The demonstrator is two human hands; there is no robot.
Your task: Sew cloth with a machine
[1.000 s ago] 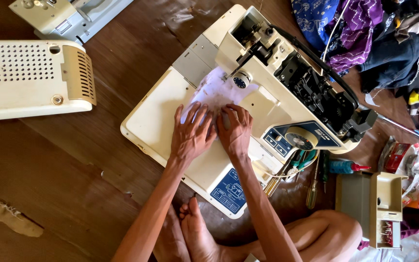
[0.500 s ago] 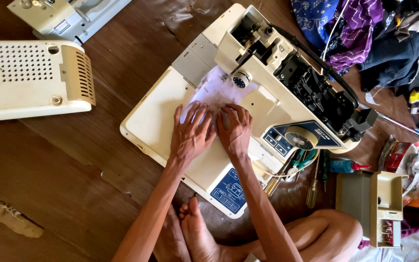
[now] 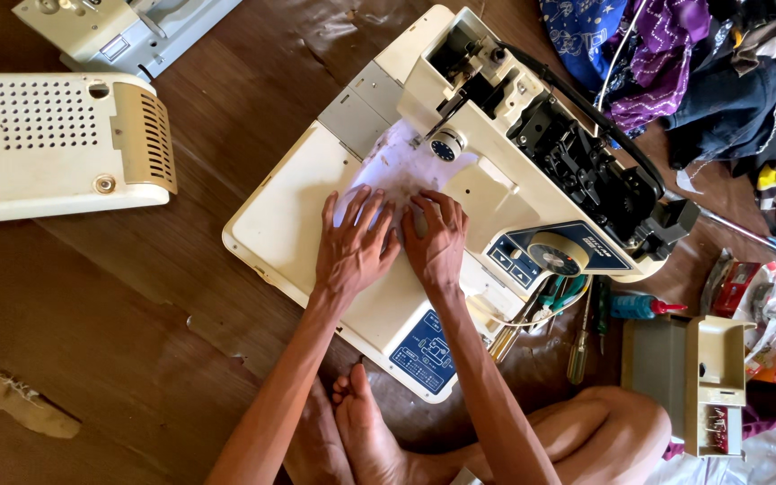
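1. Head view, looking down: a person sits on a brown floor, bare feet (image 3: 365, 427) at lower centre.
2. Left hand (image 3: 352, 247) and right hand (image 3: 437, 242) lie flat, fingers spread, pressing a white cloth (image 3: 397, 166) on the bed of a cream sewing machine (image 3: 298, 216) at centre.
3. Risk, as a judgement: the fingertips sit near the needle area; if the machine ran, they could be caught, or the cloth could bunch.
4. Blue rectangular diagram label (image 3: 424, 352) sits at the bed's near corner.
5. Dark blue panel with a round dial (image 3: 557, 254) lies right of the hands.
6. Screwdrivers (image 3: 577, 337) lie at lower right.
7. Cream vented cover (image 3: 56, 144) lies upper left.
8. Red and green packets (image 3: 765, 305) sit at the right edge.
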